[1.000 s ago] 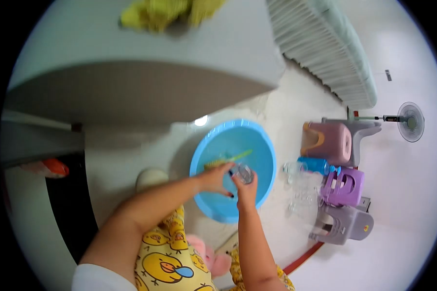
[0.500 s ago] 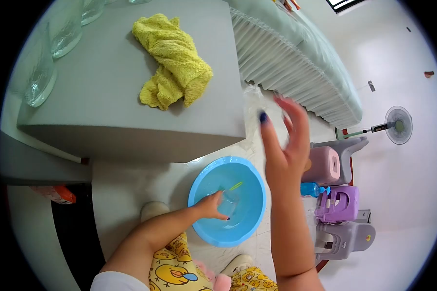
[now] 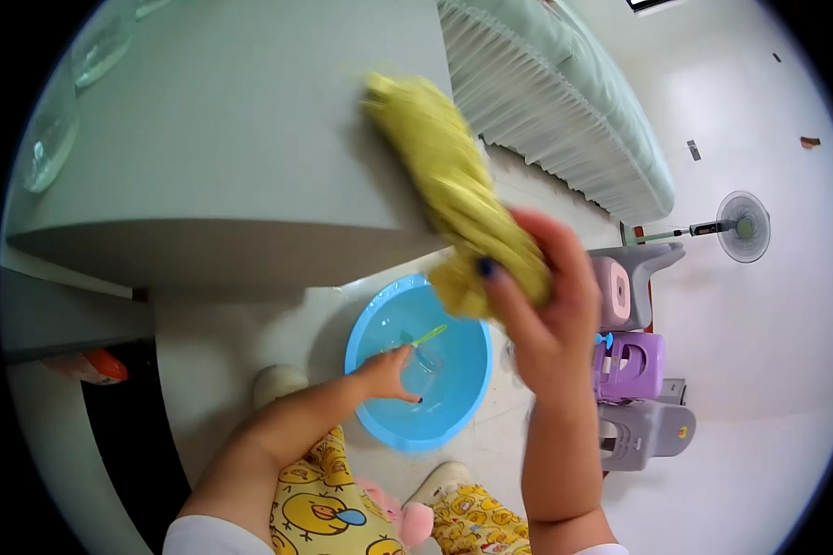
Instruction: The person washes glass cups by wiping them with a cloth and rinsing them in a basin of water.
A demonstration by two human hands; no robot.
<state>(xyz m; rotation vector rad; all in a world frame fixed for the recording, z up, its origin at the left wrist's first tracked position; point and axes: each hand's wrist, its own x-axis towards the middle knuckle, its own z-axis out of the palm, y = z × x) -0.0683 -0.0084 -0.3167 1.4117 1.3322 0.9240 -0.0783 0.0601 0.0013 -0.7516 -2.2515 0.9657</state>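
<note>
My right hand (image 3: 560, 319) is closed on one end of a yellow towel (image 3: 435, 157). The towel is lifted, blurred by motion, and stretches from my fingers over the corner of the grey table (image 3: 250, 120). Low in the blue basin (image 3: 379, 319) on the floor, my left hand (image 3: 384, 375) has thumb and fingers curved around a clear glass (image 3: 421, 372); the glass is faint against the blue. A thin yellow-green stick (image 3: 430, 335) pokes up beside those fingers, its lower end hard to make out.
Several clear glasses, one nearest (image 3: 51, 148), stand along the table's left side. A bed with a pleated skirt (image 3: 546, 111) lies beyond the table. Purple (image 3: 634, 365) and grey (image 3: 652, 435) plastic chairs and a fan (image 3: 742, 227) are on the right. My shoes flank the basin.
My right hand has taken hold of the yellow towel, which was lying on the table, and pulled it toward the basin. My left hand stays in the basin. The view has shifted slightly.
</note>
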